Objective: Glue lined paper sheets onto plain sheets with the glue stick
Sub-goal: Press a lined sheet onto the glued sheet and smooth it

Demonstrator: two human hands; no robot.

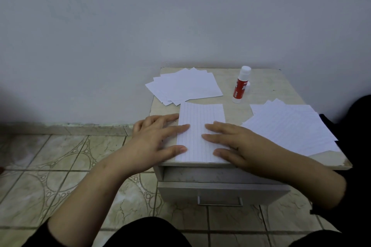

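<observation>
Against a plain grey wall stands a small bedside cabinet (261, 94), its drawer (220, 188) slightly open, on a patterned tile floor (60, 166). Both hands lie flat, fingers spread, on a lined sheet (197, 124) at the near left edge: left hand (154, 136) over its left side, right hand (234, 142) over its right. Far left, a fan of plain sheets (184, 86) overhangs the top. A capped glue stick (241, 85) stands upright beside them. More lined sheets (291, 126) lie right. Any sheet beneath the pressed one is hidden.

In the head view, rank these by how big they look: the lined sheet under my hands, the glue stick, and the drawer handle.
1. lined sheet
2. drawer handle
3. glue stick, close to the handle, so unsure.
</observation>
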